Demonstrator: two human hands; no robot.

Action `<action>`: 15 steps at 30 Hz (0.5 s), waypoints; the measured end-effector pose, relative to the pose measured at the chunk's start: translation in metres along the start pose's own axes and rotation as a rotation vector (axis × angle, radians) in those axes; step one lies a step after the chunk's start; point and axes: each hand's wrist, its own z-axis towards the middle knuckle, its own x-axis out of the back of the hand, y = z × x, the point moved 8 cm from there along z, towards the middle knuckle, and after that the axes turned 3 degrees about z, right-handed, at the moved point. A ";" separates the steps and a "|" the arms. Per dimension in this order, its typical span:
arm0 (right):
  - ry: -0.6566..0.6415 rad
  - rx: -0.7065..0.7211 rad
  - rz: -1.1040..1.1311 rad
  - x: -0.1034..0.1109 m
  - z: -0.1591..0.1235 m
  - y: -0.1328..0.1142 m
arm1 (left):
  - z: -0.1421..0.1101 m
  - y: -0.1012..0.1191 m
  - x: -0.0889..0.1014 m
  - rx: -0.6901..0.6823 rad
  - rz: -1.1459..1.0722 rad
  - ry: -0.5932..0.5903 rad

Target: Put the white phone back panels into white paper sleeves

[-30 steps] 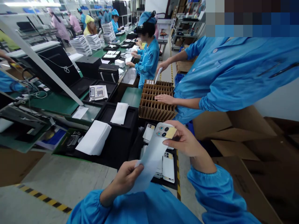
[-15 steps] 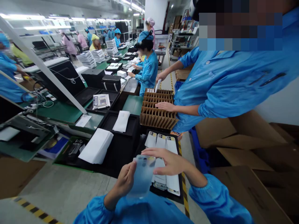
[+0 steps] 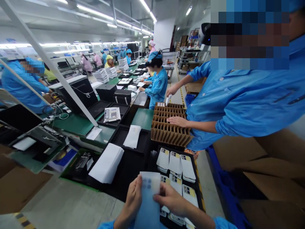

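Note:
In front of my body, a translucent phone case (image 3: 150, 203) is held upright between both hands. Its upper part looks frosted and straight-edged, with round camera openings faintly showing; whether a sleeve or sheet covers it I cannot tell. My left hand (image 3: 133, 195) grips its left edge, thumb near the top. On the right edge my right hand (image 3: 172, 199) is closed, thumb across the front. Behind and right of my hands, a black tray (image 3: 154, 167) bears several stacks of white phone-shaped pieces (image 3: 175, 162) with camera cutouts and yellow patches.
A thick stack of white sleeves (image 3: 107, 163) lies to the left, a smaller stack (image 3: 132, 136) in a black tray beyond. A cardboard divider box (image 3: 170, 127) stands ahead, a co-worker's hands (image 3: 177, 121) at it. Open cartons (image 3: 267, 181) are at right.
My right hand has gone from spread above the case to gripping its right edge. The case now stands lower in view with a straight, whiter top. My view has tilted up.

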 end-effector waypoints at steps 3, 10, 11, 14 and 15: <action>0.205 0.104 0.008 0.023 0.048 -0.021 | 0.008 -0.010 0.032 -0.060 -0.054 0.171; 0.478 0.184 -0.132 0.074 0.225 -0.137 | 0.002 -0.009 0.116 -0.522 0.333 0.458; 0.493 0.157 -0.188 0.074 0.244 -0.140 | -0.001 0.002 0.131 -0.644 0.478 0.528; 0.603 0.089 -0.434 0.075 0.259 -0.136 | 0.006 0.019 0.177 -0.868 0.936 0.732; 0.651 0.096 -0.527 0.077 0.249 -0.134 | 0.015 0.017 0.192 -0.871 1.060 0.770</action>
